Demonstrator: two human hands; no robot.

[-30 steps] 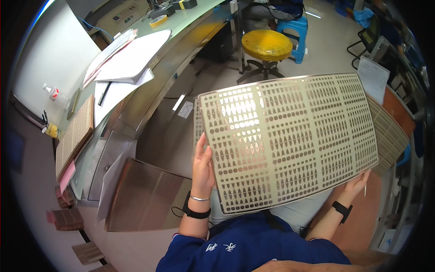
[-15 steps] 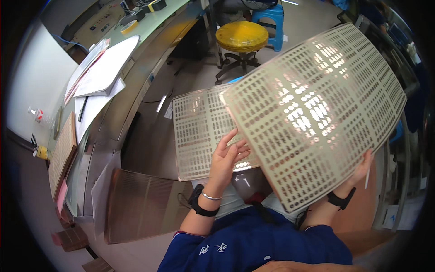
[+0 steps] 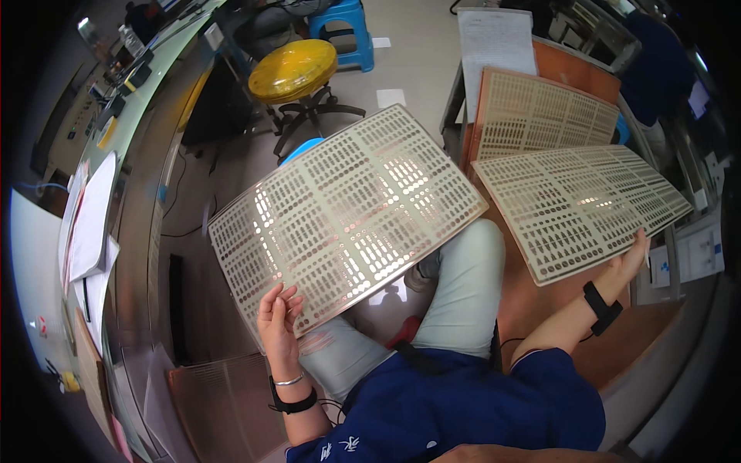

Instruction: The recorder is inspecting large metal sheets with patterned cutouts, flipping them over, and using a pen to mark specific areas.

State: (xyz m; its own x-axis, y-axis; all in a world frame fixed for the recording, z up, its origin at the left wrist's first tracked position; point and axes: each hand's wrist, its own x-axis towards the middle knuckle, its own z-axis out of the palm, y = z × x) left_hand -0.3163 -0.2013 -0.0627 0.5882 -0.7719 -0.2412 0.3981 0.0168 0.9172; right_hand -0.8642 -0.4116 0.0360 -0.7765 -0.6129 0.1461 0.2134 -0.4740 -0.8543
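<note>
A large circuit board panel (image 3: 332, 202), pale green with rows of shiny copper pads, leans tilted in front of me, its near edge at my left thigh. My left hand (image 3: 279, 315) is in front of its lower left edge, palm turned up, fingers loosely bent and apart, gripping nothing that I can see. Out to the right, my right hand (image 3: 634, 253) grips a second, similar panel (image 3: 580, 208) by its near right edge, fingers partly hidden beneath it. That panel is held in front of an upright stack of panels (image 3: 544, 108), partly covering it.
An orange-brown board (image 3: 575, 65) and a written sheet (image 3: 494, 50) are behind the upright stack. A yellow wheeled stool (image 3: 293, 71) and a blue plastic stool (image 3: 349, 35) stand ahead. Papers (image 3: 96, 220) lie on the left bench. More panels (image 3: 220, 405) stand low at my left.
My right hand has carried its panel away to the right, uncovering the one in front of me. My left hand has come away from the carried panel, and the view has turned right.
</note>
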